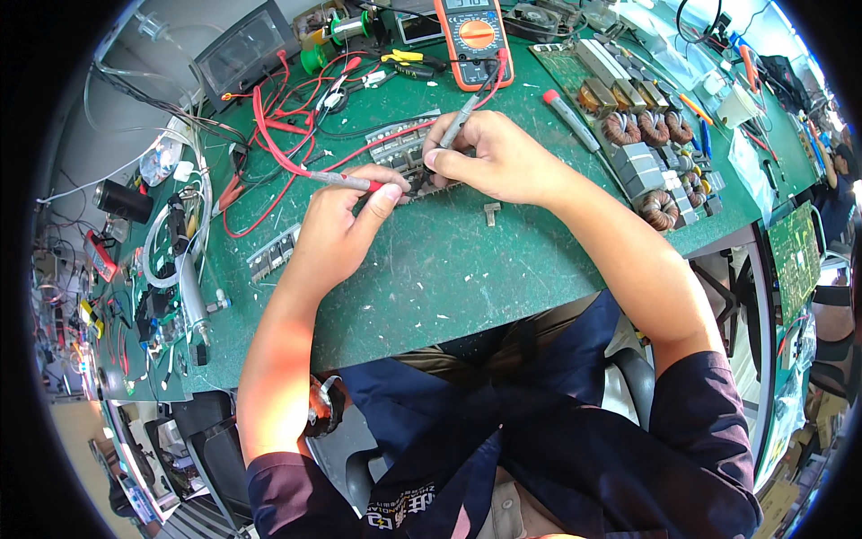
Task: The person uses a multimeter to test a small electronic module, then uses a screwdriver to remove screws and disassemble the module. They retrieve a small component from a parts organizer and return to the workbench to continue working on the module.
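My left hand (337, 220) pinches the red-and-grey test probe (339, 179) between thumb and fingers, and my right hand (503, 162) pinches the grey test probe (460, 122) much like a pen. The component-lined circuit strip (388, 154) lies on the green counter (431, 287), just beyond and between my fingertips. I can't tell whether either metal tip touches it; my fingers hide them. For a sound contact, I'd keep both grips behind the tips, press lightly and steadily, and not let the tips bridge neighbouring pins. I'd steady my wrists, leave the leads slack, and glance at the orange multimeter (476, 38) only once both contacts feel firm
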Motion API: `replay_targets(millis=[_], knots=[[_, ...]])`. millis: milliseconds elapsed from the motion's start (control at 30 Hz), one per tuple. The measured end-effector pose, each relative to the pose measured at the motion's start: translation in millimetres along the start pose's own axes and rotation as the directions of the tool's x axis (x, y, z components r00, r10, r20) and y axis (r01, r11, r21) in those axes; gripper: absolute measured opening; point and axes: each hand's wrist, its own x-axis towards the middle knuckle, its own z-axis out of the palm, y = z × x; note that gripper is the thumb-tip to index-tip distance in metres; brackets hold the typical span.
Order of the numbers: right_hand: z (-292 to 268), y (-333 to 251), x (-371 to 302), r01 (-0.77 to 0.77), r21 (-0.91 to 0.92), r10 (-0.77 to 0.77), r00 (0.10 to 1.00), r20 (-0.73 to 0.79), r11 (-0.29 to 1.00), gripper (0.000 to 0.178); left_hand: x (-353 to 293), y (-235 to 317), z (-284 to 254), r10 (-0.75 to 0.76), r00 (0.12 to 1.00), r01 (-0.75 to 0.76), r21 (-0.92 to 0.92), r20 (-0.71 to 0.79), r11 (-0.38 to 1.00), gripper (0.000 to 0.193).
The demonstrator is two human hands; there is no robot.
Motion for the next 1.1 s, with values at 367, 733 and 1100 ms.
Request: replay_targets(millis=[367,733,1100], knots=[[-17.5,6.2,-2.2,-0.03,0.127,0.036,0.998,-0.047,0.991,0.016,-0.9,-6.9,6.1,-0.018,0.999,0.013,-0.165,-0.031,0.986,0.027],[-19.6,14.3,-7.7,-0.041,0.058,0.043,0.999,-0.029,0.997,0.017,2.7,-16.1,14.7,-0.04,0.999,0.033,-0.258,-0.019,0.966,0.028],[-20.7,13.1,-6.3,-0.012,0.011,0.013,1.0,-0.021,1.0,0.016,4.0,-12.9,15.8,-0.037,0.999,0.033,-0.202,-0.017,0.979,0.027]])
